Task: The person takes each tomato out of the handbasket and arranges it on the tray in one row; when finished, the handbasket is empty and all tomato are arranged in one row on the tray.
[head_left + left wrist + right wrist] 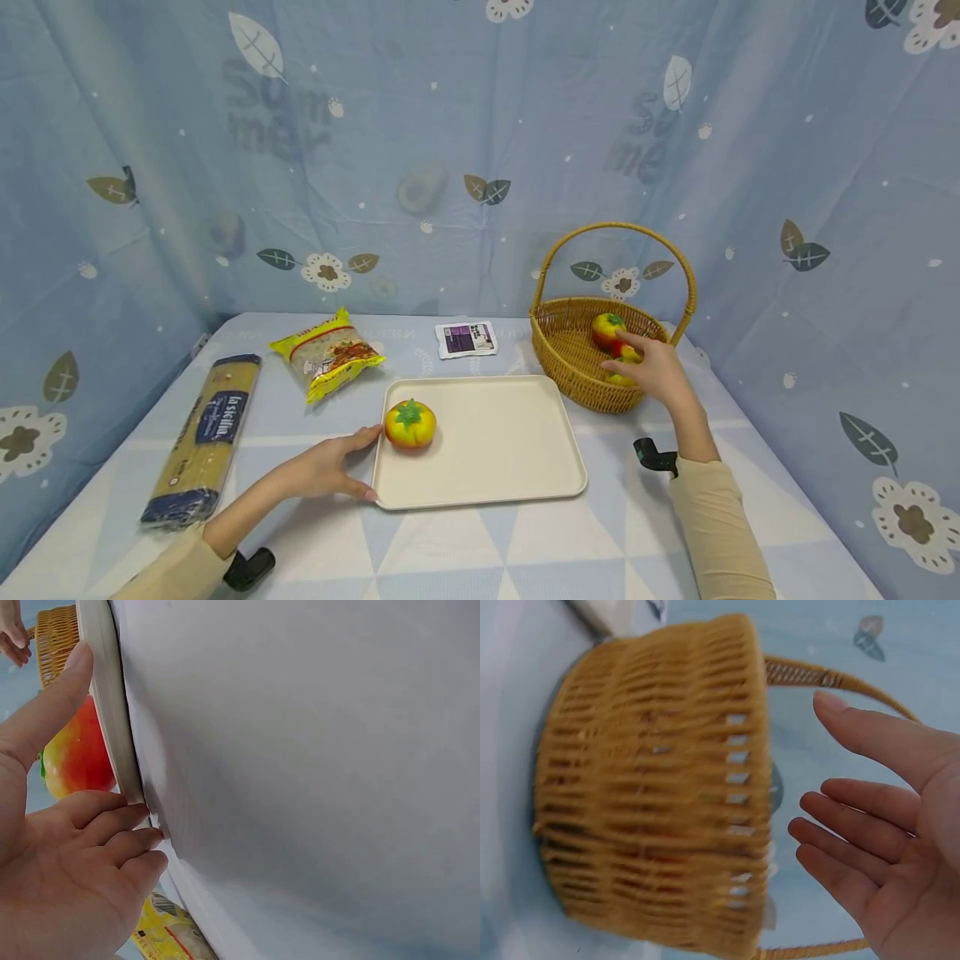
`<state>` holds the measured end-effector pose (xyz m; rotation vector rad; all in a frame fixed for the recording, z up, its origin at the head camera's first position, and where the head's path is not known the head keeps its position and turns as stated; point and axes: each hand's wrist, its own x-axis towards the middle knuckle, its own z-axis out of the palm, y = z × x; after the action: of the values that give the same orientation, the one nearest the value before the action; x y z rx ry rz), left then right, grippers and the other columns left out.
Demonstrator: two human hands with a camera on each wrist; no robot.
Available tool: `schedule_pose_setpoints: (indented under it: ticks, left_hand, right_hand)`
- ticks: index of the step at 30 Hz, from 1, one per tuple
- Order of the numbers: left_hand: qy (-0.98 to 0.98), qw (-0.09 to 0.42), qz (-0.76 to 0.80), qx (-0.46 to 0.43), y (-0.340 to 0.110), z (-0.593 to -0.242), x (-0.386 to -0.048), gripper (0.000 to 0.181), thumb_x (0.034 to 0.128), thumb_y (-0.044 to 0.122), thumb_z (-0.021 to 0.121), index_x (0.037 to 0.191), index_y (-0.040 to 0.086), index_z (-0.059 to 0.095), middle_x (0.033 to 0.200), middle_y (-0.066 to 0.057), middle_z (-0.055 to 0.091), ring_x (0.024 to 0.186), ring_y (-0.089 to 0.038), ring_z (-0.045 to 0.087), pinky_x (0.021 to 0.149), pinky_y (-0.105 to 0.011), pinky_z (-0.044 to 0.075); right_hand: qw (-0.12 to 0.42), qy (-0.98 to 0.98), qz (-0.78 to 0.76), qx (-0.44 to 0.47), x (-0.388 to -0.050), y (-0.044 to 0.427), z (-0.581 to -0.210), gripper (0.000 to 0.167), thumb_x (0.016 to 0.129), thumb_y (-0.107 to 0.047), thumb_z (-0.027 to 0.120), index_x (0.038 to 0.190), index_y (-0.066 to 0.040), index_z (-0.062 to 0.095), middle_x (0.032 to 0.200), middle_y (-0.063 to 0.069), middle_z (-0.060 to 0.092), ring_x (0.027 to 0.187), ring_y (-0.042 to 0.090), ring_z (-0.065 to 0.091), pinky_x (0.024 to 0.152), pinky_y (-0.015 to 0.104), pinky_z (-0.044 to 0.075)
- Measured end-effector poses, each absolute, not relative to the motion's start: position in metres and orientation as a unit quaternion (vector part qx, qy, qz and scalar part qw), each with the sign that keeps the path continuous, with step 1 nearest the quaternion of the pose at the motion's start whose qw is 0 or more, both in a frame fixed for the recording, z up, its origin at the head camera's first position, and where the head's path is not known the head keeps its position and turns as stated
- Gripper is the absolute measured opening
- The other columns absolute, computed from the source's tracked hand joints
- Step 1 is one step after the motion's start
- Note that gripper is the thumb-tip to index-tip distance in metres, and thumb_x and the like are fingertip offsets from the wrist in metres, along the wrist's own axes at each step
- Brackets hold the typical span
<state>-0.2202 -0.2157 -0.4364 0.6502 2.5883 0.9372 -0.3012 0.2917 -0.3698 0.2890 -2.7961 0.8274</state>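
Observation:
In the head view, the left hand (322, 468) touches the left edge of a cream tray (495, 450), thumb and fingers spread. A red-yellow tomato-like fruit (410, 423) with a green top sits at the tray's left side; it also shows as a red fruit (81, 754) beyond the left hand (75, 862). The right hand (656, 371) hovers over the right rim of a wicker basket (577, 379), fingers apart, holding nothing that shows. Inside lie a similar fruit (607, 330) and yellow-red items (622, 373) partly behind the fingers. In the right wrist view, the right hand (892, 825) is beside the basket (652, 787).
A pasta pack (206, 437) lies at the far left. Behind the tray are a yellow-edged food bag (327, 354) and a small white-purple packet (467, 339). The basket's tall handle (615, 225) arches above it. Patterned blue curtains stand behind and at both sides.

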Motion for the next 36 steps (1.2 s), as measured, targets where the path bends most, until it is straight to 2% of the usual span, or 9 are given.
schedule_pose_setpoints:
  ticks: [2, 6, 10, 16, 25, 36]
  left_hand:
    - [0.904, 0.157, 0.328, 0.225, -0.216, -0.436, -0.22, 0.105, 0.0689, 0.041, 0.084, 0.146, -0.006, 0.032, 0.149, -0.032, 0.025, 0.138, -0.046, 0.025, 0.112, -0.058, 0.022]
    - [0.903, 0.16, 0.33, 0.223, -0.215, -0.436, -0.22, 0.105, 0.0687, 0.04, 0.085, 0.147, -0.006, 0.032, 0.149, -0.031, 0.025, 0.138, -0.046, 0.025, 0.111, -0.058, 0.023]
    - [0.902, 0.161, 0.33, 0.225, -0.215, -0.436, -0.221, 0.105, 0.0691, 0.04, 0.084, 0.147, -0.006, 0.031, 0.15, -0.031, 0.025, 0.138, -0.046, 0.025, 0.112, -0.058, 0.022]
    - [0.903, 0.16, 0.327, 0.228, -0.215, -0.436, -0.221, 0.105, 0.0691, 0.041, 0.084, 0.146, -0.006, 0.031, 0.15, -0.031, 0.026, 0.138, -0.046, 0.025, 0.112, -0.057, 0.022]
    - [0.904, 0.163, 0.327, 0.222, -0.214, -0.434, -0.221, 0.104, 0.0691, 0.04, 0.085, 0.146, -0.006, 0.032, 0.15, -0.03, 0.026, 0.138, -0.045, 0.025, 0.112, -0.057, 0.022]
    - [0.904, 0.165, 0.33, 0.217, -0.213, -0.434, -0.22, 0.104, 0.0687, 0.039, 0.085, 0.146, -0.007, 0.032, 0.15, -0.029, 0.026, 0.138, -0.045, 0.025, 0.112, -0.056, 0.022]
  right_hand:
    - [0.1, -0.951, 0.278, 0.092, -0.303, 0.295, -0.373, 0.07, 0.085, -0.034, 0.075, 0.139, 0.001, 0.049, 0.122, 0.033, 0.056, 0.08, 0.038, 0.055, 0.071, 0.046, 0.048]
    - [0.085, -0.957, 0.264, 0.079, -0.308, 0.301, -0.378, 0.064, 0.086, -0.029, 0.075, 0.136, 0.003, 0.052, 0.128, 0.031, 0.055, 0.107, 0.044, 0.055, 0.087, 0.056, 0.048]
    - [0.065, -0.963, 0.251, 0.076, -0.312, 0.305, -0.382, 0.06, 0.085, -0.024, 0.075, 0.133, 0.006, 0.053, 0.126, 0.031, 0.056, 0.113, 0.047, 0.053, 0.092, 0.059, 0.046]
    - [0.037, -0.968, 0.23, 0.095, -0.319, 0.309, -0.383, 0.055, 0.084, -0.016, 0.075, 0.13, 0.007, 0.056, 0.122, 0.03, 0.059, 0.11, 0.045, 0.055, 0.092, 0.058, 0.047]
    - [-0.013, -0.97, 0.222, 0.1, -0.326, 0.313, -0.381, 0.056, 0.083, -0.015, 0.074, 0.13, 0.007, 0.055, 0.122, 0.028, 0.059, 0.11, 0.043, 0.055, 0.091, 0.056, 0.048]
    - [-0.023, -0.969, 0.215, 0.121, -0.331, 0.314, -0.38, 0.049, 0.082, -0.014, 0.076, 0.123, 0.009, 0.06, 0.12, 0.027, 0.061, 0.108, 0.042, 0.056, 0.091, 0.055, 0.048]
